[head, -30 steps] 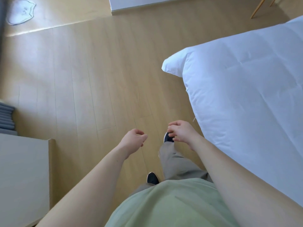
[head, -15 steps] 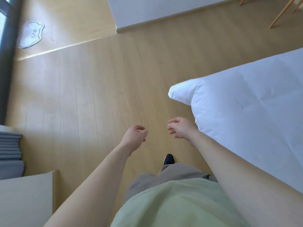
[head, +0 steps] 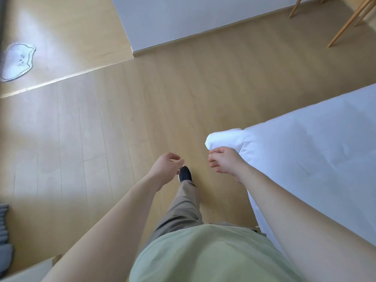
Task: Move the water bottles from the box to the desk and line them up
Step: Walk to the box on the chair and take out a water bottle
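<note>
Floorboards (head: 101, 139) of pale wood fill most of the head view. At the far left edge a white cat-shaped mat (head: 17, 62) with a dark outline lies flat on a lighter floor section beyond a raised strip. Near the bottom left corner a grey ribbed cushion (head: 4, 224) shows partly, and just right of it a pale furniture corner (head: 30, 270) enters from the bottom edge; whether this is the desk cannot be told. Left hand (head: 165, 168) hangs out in front of the body, fingers loosely curled toward the thumb and holding nothing. Directly below and right of it a black shoe (head: 184, 174) stands on the floorboards, with a khaki trouser leg (head: 183, 208) running back to a green shirt (head: 203, 255) at the bottom edge. Right hand (head: 223, 162) hangs level with the left one, well apart from it, fingers relaxed and slightly bent, empty. It sits just in front of the rounded corner of a white duvet (head: 305, 159) that covers the bed along the right edge; contact between hand and duvet cannot be told. A white wall base (head: 183, 21) crosses the top, and slanted wooden legs (head: 350, 23) stand at the top right corner. Water bottles and box are not in view.
</note>
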A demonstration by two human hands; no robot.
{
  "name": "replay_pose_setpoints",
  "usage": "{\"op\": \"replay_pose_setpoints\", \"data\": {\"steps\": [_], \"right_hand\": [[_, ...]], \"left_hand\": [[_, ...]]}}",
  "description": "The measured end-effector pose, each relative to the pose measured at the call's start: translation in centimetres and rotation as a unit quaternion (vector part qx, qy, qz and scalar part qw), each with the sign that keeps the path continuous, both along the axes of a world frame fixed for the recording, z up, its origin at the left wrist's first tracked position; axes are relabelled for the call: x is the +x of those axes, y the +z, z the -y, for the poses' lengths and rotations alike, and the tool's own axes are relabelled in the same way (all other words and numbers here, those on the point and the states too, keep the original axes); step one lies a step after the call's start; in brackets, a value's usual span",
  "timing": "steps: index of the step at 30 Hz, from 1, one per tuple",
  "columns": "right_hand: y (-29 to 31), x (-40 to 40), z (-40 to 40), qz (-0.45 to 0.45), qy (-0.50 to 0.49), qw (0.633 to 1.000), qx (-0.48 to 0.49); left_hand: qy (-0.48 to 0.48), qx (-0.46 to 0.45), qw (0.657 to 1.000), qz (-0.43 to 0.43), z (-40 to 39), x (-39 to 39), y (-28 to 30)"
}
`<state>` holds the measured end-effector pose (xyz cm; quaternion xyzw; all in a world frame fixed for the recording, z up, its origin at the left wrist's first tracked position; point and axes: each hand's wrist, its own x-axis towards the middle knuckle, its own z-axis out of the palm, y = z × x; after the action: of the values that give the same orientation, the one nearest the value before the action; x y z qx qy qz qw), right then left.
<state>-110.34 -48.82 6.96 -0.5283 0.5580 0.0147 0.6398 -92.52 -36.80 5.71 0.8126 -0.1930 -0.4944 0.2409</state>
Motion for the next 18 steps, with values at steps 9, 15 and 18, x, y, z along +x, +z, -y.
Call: {"op": "replay_pose_setpoints", "data": {"steps": [9, 15, 18], "right_hand": [[1.2, 10.8, 12.4, 0.004, -0.078, 0.997, 0.008], [1.4, 15.1, 18.8, 0.006, -0.107, 0.994, 0.005], [0.9, 16.3, 22.0, 0.002, -0.129, 0.992, 0.016]], "left_hand": [[-0.053, 0.013, 0.999, 0.002, 12.9, 12.0, -0.1], [-0.077, 0.005, 0.997, -0.001, 21.2, 16.7, 0.5], [-0.091, 0.013, 0.996, -0.005, 24.9, 18.3, 0.3]]}}
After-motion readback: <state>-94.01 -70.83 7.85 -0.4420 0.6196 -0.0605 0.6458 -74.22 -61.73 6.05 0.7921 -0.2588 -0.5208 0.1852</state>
